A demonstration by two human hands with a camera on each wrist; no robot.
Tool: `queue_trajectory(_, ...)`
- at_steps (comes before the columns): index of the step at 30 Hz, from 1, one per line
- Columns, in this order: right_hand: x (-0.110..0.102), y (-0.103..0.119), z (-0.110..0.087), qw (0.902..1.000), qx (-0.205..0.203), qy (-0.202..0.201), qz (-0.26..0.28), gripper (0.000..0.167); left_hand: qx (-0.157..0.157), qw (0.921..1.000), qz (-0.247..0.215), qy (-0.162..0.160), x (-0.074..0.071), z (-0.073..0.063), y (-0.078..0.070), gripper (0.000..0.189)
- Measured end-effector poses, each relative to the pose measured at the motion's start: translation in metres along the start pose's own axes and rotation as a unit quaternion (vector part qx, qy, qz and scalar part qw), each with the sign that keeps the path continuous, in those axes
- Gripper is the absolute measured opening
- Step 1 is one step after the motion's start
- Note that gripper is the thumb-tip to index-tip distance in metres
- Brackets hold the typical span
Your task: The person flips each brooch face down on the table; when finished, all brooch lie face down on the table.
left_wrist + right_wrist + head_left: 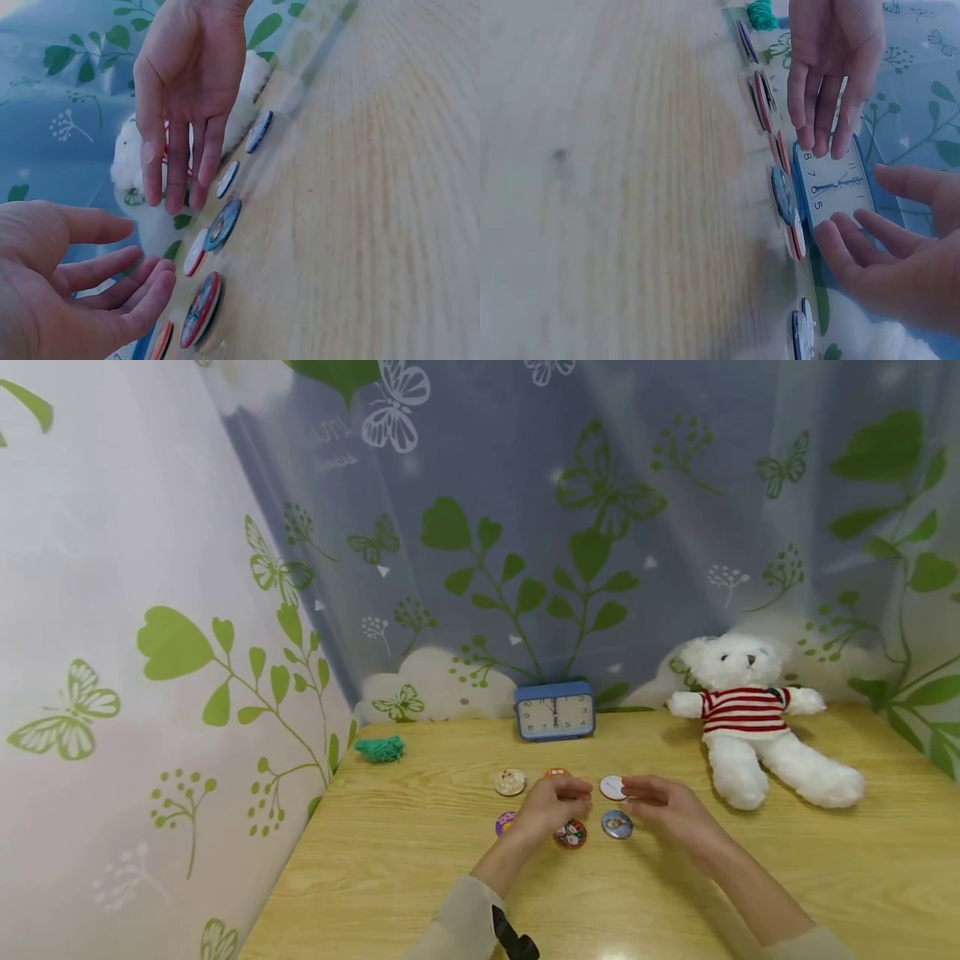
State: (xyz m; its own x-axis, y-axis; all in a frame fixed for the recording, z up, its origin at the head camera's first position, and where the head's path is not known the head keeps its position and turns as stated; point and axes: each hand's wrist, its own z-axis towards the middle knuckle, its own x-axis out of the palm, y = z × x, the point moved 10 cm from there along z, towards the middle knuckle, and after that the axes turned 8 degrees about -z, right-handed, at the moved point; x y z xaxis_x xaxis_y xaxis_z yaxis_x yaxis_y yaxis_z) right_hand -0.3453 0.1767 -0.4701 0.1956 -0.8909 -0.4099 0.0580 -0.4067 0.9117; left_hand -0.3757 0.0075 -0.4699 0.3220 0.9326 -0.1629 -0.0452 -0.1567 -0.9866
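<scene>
At left, a green bundle (380,749) on the table (360,860). Next, round badges lying flat, printed faces up, in two rows that run left to right: a cream badge (510,782) behind, a purple badge (506,821) in front. The left hand (553,803) hovers above them, palm inward, fingers loosely bent and holding nothing; it partly covers an orange badge (557,772) and a red-rimmed badge (572,835). Behind stands a blue clock (555,712), long axis left to right, dial forward. Further right, a white badge (611,787) and a glossy blue badge (617,824). The right hand (667,808) — relaxed, likewise holding nothing — faces the left. Two more badges (259,132) at right show only in the wrist views. Far right, a white bear (746,714) in red stripes.
</scene>
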Motion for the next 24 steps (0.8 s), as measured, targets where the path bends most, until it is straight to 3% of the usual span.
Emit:
queue_trajectory(5,0.002,-0.003,-0.006,0.9999,0.005,0.014,0.001,0.054,-0.019,0.9996,0.004,0.019,0.002,-0.005,0.004,0.029)
queue_trajectory(14,0.000,-0.018,-0.011,0.9993,0.037,0.005,-0.006,0.051,-0.009,0.9994,0.002,0.033,0.016,-0.005,0.003,0.028)
queue_trajectory(24,0.001,-0.020,-0.011,0.9996,0.025,0.014,0.006,0.048,-0.034,0.9988,0.015,0.033,0.026,-0.006,0.009,0.026)
